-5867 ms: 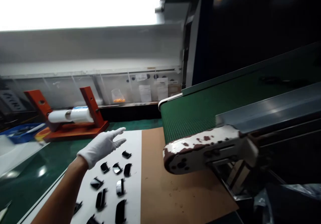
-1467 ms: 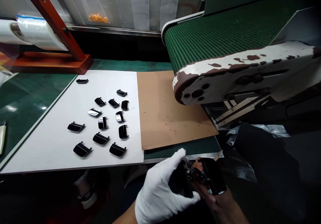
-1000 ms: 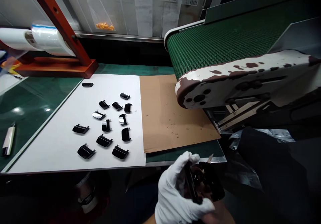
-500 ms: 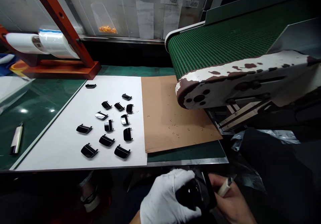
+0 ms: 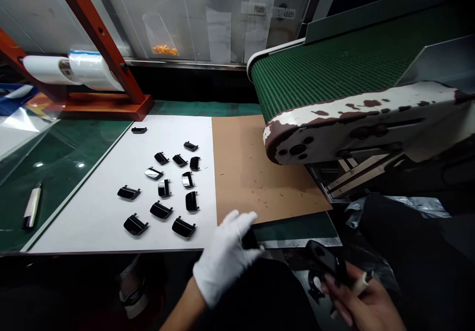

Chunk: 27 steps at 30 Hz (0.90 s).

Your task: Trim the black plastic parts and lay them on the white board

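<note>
My left hand (image 5: 224, 254), in a white glove, is over the front edge of the table near the brown cardboard. Its fingers are curled round a small glossy black plastic piece (image 5: 250, 239), mostly hidden by the glove. My bare right hand (image 5: 361, 296) is below the table edge at the lower right. A larger black plastic part (image 5: 326, 260) is gripped in its fingers, together with a white-handled tool (image 5: 360, 284) whose tip is too blurred to make out. Several small black plastic pieces (image 5: 161, 210) with short prongs lie spread over the white sheet (image 5: 92, 217).
Brown cardboard (image 5: 237, 172) with small curled shavings lies beside the sheet. A green conveyor belt (image 5: 334, 73) overhangs the right. At left are a cutter (image 5: 32, 206) and a red wooden stand (image 5: 107, 39) with film rolls (image 5: 91, 69). Dark plastic bags hang at right.
My hands have moved apart. The left hand has gone left and up to the table edge with a small black piece. The right has shifted right and down with the black part and tool.
</note>
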Each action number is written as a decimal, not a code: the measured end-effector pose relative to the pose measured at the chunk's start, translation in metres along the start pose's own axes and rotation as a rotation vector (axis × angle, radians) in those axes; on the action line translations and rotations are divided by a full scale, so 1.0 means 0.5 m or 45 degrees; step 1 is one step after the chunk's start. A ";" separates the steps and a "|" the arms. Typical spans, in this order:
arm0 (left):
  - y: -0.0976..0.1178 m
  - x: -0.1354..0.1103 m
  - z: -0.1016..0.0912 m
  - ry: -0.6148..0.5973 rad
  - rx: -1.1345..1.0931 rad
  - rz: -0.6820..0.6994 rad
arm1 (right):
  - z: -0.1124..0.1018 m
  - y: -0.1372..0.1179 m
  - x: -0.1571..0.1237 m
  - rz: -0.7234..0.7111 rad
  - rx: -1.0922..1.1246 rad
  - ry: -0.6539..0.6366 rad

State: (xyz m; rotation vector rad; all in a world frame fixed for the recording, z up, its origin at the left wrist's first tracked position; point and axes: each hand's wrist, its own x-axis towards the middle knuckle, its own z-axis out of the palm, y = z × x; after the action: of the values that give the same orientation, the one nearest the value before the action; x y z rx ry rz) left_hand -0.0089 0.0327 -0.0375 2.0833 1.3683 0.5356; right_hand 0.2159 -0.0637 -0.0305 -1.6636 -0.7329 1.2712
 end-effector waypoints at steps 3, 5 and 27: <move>-0.037 0.076 -0.030 0.017 0.138 -0.026 | 0.004 -0.007 0.020 -0.055 0.107 0.013; -0.055 0.112 -0.038 -0.019 0.206 -0.017 | 0.019 -0.014 0.028 -0.091 0.191 -0.005; 0.096 0.030 0.008 -0.133 -0.265 0.541 | 0.057 -0.019 0.043 0.005 0.231 -0.253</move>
State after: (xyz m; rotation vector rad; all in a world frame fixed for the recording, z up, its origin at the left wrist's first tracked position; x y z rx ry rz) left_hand 0.0326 0.0309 -0.0085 2.1966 0.7725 0.6973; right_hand 0.1955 -0.0330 -0.0332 -1.4078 -0.7087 1.4753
